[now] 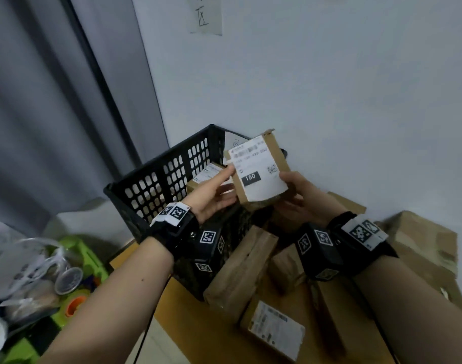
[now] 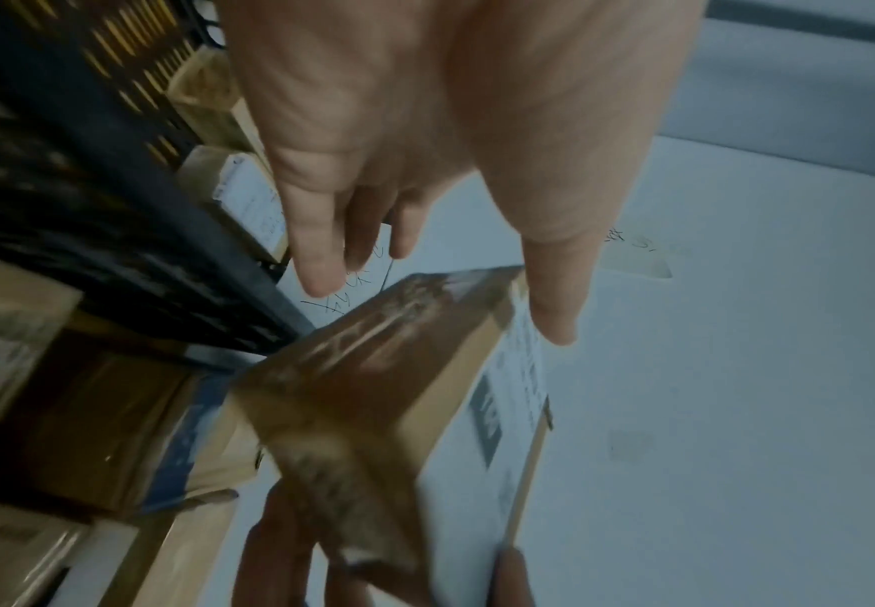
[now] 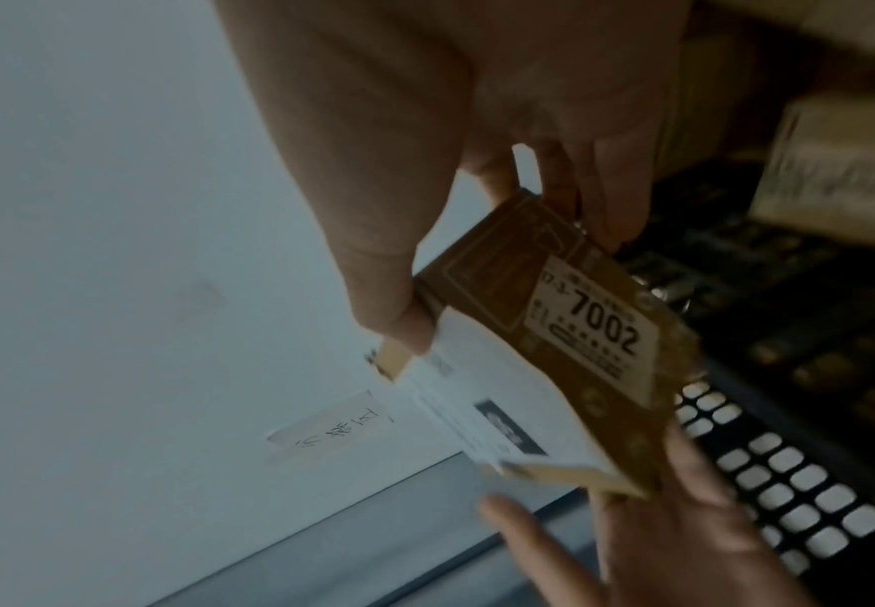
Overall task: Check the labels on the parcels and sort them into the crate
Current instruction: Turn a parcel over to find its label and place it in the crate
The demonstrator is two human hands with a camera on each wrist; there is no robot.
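I hold a small cardboard parcel up over the black slotted crate, its white label with "150" facing me. My right hand grips its lower right corner, thumb on the label and fingers behind. My left hand has straight fingers, which touch the parcel's left edge and underside. In the right wrist view the parcel shows a second sticker reading "7002", pinched by my right hand, with the left hand spread beneath. In the left wrist view the parcel lies beyond my outstretched left hand.
One labelled parcel lies inside the crate. Several more boxes lie on the yellow table in front of it, one with its label up. Larger cartons stand right. A green bin of clutter stands left. The wall is close behind.
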